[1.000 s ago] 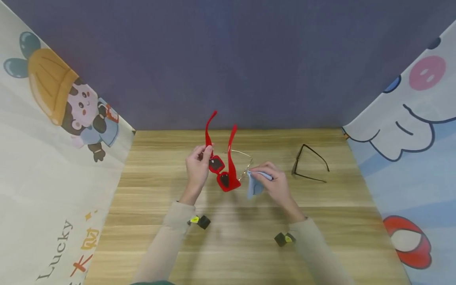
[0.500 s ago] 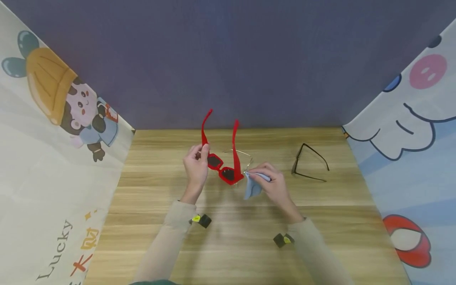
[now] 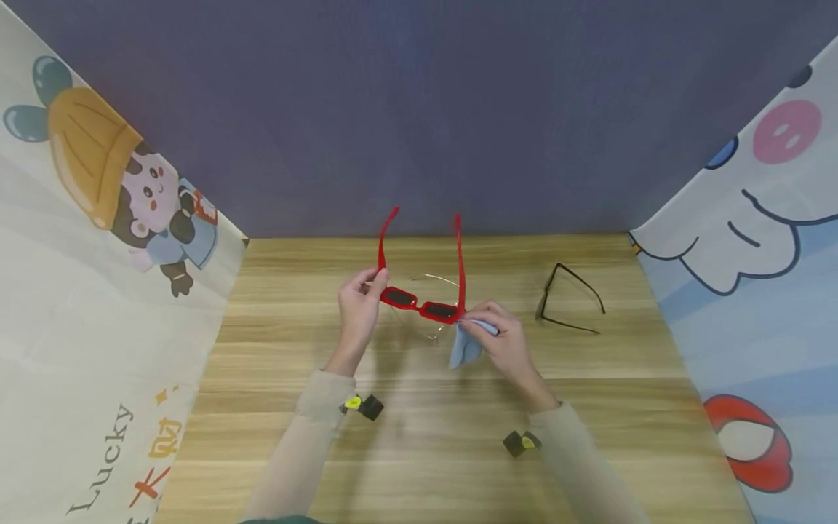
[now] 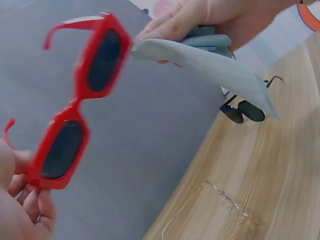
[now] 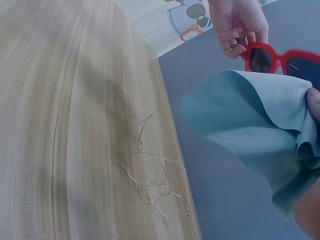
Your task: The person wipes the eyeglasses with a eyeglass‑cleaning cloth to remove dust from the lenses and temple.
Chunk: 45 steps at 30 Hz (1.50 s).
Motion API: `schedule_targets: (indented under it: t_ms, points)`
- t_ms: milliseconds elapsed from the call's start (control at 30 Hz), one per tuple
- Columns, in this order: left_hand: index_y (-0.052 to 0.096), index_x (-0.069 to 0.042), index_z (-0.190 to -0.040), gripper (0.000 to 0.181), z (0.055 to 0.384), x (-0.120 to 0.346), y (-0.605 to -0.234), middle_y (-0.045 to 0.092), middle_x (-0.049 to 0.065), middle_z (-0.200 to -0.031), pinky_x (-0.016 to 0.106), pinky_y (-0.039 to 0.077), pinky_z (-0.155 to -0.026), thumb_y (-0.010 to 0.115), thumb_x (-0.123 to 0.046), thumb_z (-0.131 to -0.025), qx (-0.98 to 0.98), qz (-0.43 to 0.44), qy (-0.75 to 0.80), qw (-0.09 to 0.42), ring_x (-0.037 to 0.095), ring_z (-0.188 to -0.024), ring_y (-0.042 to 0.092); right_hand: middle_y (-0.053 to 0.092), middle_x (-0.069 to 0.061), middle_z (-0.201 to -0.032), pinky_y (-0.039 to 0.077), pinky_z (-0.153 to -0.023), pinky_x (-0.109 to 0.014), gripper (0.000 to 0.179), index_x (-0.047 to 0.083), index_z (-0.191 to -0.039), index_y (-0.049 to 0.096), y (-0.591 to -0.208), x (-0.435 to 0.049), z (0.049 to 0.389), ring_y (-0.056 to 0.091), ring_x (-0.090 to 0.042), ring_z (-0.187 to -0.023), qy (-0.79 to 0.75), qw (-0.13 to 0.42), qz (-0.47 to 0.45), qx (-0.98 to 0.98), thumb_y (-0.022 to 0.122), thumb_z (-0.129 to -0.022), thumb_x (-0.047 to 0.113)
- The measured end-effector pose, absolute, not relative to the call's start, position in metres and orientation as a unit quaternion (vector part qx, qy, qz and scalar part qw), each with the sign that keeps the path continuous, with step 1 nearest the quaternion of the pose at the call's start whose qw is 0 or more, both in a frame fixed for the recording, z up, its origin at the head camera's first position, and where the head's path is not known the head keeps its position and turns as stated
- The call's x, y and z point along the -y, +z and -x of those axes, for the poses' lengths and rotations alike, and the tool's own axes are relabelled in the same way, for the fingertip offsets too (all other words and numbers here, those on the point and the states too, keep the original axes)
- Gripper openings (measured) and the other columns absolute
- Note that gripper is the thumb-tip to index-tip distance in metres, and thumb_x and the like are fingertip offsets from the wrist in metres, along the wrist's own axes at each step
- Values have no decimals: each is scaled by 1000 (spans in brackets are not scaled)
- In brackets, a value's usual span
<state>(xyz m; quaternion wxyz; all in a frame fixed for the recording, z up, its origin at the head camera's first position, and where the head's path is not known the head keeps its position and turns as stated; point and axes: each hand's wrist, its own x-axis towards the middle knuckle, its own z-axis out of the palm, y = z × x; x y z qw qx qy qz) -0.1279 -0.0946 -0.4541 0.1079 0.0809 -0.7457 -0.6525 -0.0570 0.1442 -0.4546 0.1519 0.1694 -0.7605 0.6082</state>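
My left hand (image 3: 356,309) pinches red sunglasses (image 3: 439,311) with dark lenses at their left corner, beside the hinge. Both red temples are unfolded and point away, toward the back wall. A light blue cleaning cloth (image 3: 465,351) is pinched in my right hand (image 3: 507,342), and part of it hangs down below the fingers. In the head view, the right fingertips and the cloth's upper edge are right at the right corner of the sunglasses. From the right wrist, the cloth (image 5: 240,110) spreads wide and covers part of the red frame.
Thin gold wire-rimmed glasses (image 4: 227,201) lie on the wooden table (image 3: 419,466) below the raised sunglasses. Farther right rest black-framed glasses (image 3: 543,300) with dark lenses, temples unfolded. A dark grey wall (image 3: 419,116) stands behind the table, with printed curtains on both sides.
The red sunglasses have turned from a steep slant to nearly level. Their right end has swung up and right, to the cloth. The right hand has stayed about in place.
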Motion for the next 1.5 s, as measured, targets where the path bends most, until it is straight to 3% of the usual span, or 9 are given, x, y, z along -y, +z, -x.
schedule_targets:
  t_ms: [200, 400, 500, 567, 700, 900, 1033, 1267, 1500]
  points:
    - [73, 4, -117, 30, 129, 101, -458, 73, -1, -92, 19, 40, -58, 76, -17, -95, 721, -77, -688, 6, 9, -71, 52, 66, -23, -85, 49, -68, -15, 11, -11, -87, 73, -459, -146, 59, 57, -2, -86, 608, 156, -171, 760, 73, -81, -21]
    - [63, 13, -128, 37, 130, 105, -462, 77, -3, -102, 21, 54, -93, 67, -12, -101, 660, -41, -746, -80, 9, -95, 68, 67, -23, -87, 50, -71, -14, 13, -12, -90, 73, -464, -149, 60, 59, -3, -88, 609, 145, -180, 759, 71, -82, -22]
    - [66, 11, -123, 27, 129, 107, -462, 76, -5, -97, 22, 54, -93, 60, -7, -104, 608, -25, -784, -122, 10, -95, 67, 69, -20, -90, 53, -71, -16, 13, -9, -94, 76, -464, -149, 58, 61, -4, -88, 603, 132, -174, 767, 72, -85, -18]
    - [72, 1, -115, 19, 128, 107, -462, 74, -5, -93, 22, 56, -87, 57, -5, -104, 582, -21, -800, -143, 9, -89, 67, 69, -19, -91, 54, -71, -18, 12, -8, -96, 76, -464, -149, 57, 61, -4, -87, 598, 123, -169, 774, 73, -86, -14]
    - [76, -10, -104, 16, 124, 107, -459, 73, -6, -86, 21, 58, -65, 61, -8, -103, 579, -30, -804, -132, 6, -74, 68, 71, -18, -93, 56, -73, -21, 12, -6, -97, 77, -464, -148, 55, 62, -4, -88, 595, 113, -157, 780, 73, -87, -12]
    - [73, 1, -113, 26, 125, 108, -460, 69, 1, -82, 30, 61, -53, 75, -19, -96, 609, -63, -784, -100, 16, -62, 68, 71, -20, -94, 56, -75, -22, 11, -7, -97, 76, -464, -146, 53, 62, -4, -89, 595, 109, -150, 782, 73, -87, -12]
    - [74, 4, -114, 23, 127, 106, -463, 73, 1, -87, 23, 59, -64, 70, -11, -97, 627, -78, -773, -59, 11, -69, 70, 71, -19, -97, 57, -76, -24, 11, -5, -98, 77, -473, -147, 55, 62, -5, -91, 596, 88, -137, 787, 73, -89, -9]
    - [76, 5, -110, 22, 127, 104, -467, 76, 7, -120, 32, 47, -105, 73, -11, -96, 630, -96, -770, -26, 14, -120, 64, 73, -13, -100, 56, -75, -25, 13, 2, -100, 80, -503, -151, 61, 63, -9, -94, 595, 80, -129, 789, 75, -90, -4]
    - [75, 1, -115, 20, 128, 107, -470, 78, 2, -111, 26, 57, -92, 70, 1, -96, 559, -119, -816, -88, 12, -94, 72, 72, -6, -99, 58, -73, -27, 12, 7, -101, 81, -509, -154, 60, 63, -11, -90, 589, 89, -142, 791, 76, -91, 1]
